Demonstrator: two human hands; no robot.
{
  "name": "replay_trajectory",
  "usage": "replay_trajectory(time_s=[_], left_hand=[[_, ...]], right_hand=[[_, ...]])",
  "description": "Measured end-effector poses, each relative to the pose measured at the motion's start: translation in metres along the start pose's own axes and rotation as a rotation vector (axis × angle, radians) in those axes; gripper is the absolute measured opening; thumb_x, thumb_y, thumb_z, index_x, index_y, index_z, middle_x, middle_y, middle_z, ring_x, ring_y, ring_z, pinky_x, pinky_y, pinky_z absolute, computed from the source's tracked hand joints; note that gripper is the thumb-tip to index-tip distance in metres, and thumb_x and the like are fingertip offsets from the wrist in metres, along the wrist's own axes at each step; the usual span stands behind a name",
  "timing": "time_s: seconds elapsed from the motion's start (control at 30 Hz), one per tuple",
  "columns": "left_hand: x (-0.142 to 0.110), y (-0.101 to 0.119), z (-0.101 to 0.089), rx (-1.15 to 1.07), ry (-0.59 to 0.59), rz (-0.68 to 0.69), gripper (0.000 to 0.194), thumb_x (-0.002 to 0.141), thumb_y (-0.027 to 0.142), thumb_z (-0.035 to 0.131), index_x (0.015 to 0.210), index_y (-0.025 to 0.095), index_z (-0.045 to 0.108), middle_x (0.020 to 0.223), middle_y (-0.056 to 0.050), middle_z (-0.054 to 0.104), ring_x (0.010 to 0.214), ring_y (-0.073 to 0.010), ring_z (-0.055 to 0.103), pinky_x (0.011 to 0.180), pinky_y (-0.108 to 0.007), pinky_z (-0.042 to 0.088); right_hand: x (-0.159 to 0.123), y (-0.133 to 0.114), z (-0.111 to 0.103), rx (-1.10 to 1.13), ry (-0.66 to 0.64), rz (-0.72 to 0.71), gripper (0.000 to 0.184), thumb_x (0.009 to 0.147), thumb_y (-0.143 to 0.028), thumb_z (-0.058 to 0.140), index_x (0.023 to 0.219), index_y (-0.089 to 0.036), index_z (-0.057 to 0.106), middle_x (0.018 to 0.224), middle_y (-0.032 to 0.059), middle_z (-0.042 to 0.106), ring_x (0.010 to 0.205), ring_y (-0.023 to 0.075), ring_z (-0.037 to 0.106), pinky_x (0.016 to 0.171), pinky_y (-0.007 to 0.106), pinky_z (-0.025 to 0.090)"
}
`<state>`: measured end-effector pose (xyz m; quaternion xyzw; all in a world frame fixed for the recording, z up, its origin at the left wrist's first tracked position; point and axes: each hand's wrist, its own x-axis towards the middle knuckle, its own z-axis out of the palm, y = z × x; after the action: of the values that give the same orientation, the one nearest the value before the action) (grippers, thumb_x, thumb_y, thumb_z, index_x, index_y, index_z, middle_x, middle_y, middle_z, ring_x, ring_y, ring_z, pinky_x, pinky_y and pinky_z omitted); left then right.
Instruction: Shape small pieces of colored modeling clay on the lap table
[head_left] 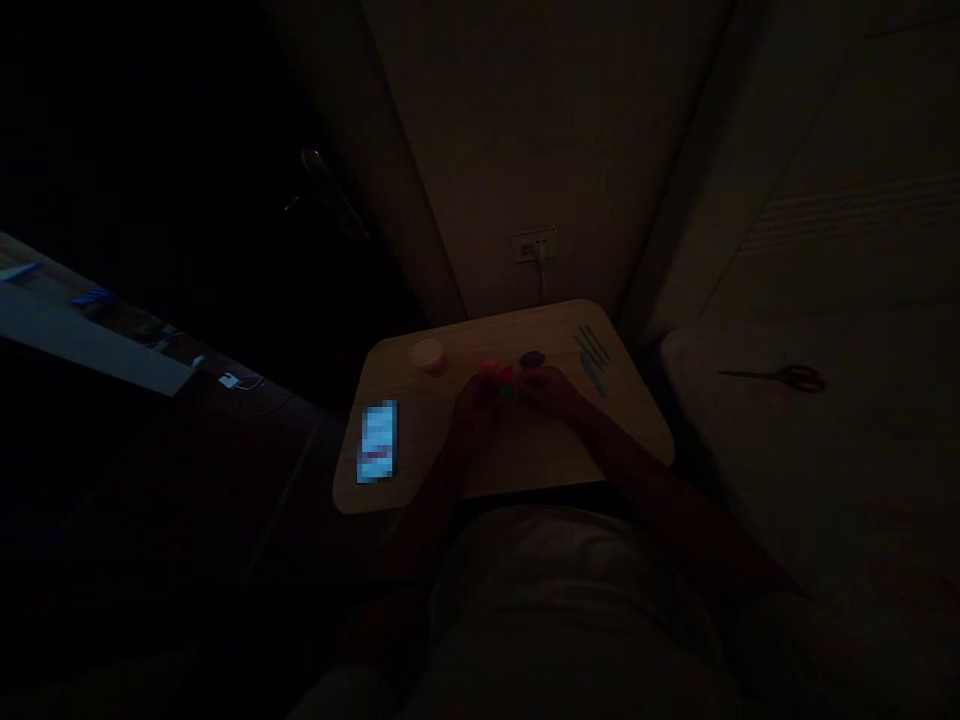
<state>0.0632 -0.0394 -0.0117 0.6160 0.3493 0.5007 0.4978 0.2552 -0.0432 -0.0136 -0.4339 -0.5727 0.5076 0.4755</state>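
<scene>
In dim light, my left hand [474, 396] and my right hand [550, 389] meet over the middle of a small wooden table [420, 455]. Between them is a small red and green lump [506, 380] that looks like modelling clay. The fingers of both hands are curled in around it, though the darkness hides their exact grip. Just beyond my left hand lies a pinkish-red lump [490, 364]. A dark purple lump [532, 358] rests behind my right hand. Several teal stick-like tools [592, 350] lie to the right of it.
A lidded tub [428, 356] stands at the table's back left. Nearer the left edge lies a lit phone [377, 442]. Scissors [799, 377] lie on a pale surface to the right. A wall socket [535, 245] with a plugged-in cable is behind the table.
</scene>
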Motion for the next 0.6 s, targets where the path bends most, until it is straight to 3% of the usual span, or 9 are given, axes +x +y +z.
replay_trajectory(time_s=[0.2,0.33,0.6], left_hand=[[0.0013,0.0001,-0.0018,0.097,0.138,-0.058,0.027,0.064,0.026,0.085,0.083,0.017,0.068,0.082,-0.002,0.072,0.076,-0.0165,0.067,0.074,-0.03,0.056],[0.0005,0.0009,-0.0018,0.204,0.161,-0.06,0.016,0.071,0.03,0.08,0.078,0.018,0.074,0.081,-0.004,0.075,0.077,-0.0201,0.07,0.076,-0.034,0.057],[-0.0015,0.005,-0.0045,0.171,0.0,0.025,0.022,0.076,0.032,0.078,0.093,0.019,0.08,0.101,-0.009,0.079,0.095,-0.0251,0.073,0.09,-0.041,0.059]], right_hand=[[-0.0009,-0.0025,-0.0014,0.086,-0.003,0.023,0.035,0.066,-0.049,0.081,0.068,-0.017,0.067,0.067,0.0024,0.066,0.063,0.0157,0.059,0.061,0.029,0.047],[-0.001,-0.0023,-0.0016,0.078,-0.013,-0.001,0.036,0.064,-0.05,0.083,0.066,-0.018,0.065,0.065,0.0016,0.065,0.062,0.0154,0.058,0.06,0.028,0.045],[0.0011,0.0039,0.0029,0.151,-0.049,-0.002,0.041,0.062,-0.047,0.087,0.072,-0.021,0.056,0.065,-0.0029,0.059,0.06,0.0132,0.055,0.056,0.026,0.043]])
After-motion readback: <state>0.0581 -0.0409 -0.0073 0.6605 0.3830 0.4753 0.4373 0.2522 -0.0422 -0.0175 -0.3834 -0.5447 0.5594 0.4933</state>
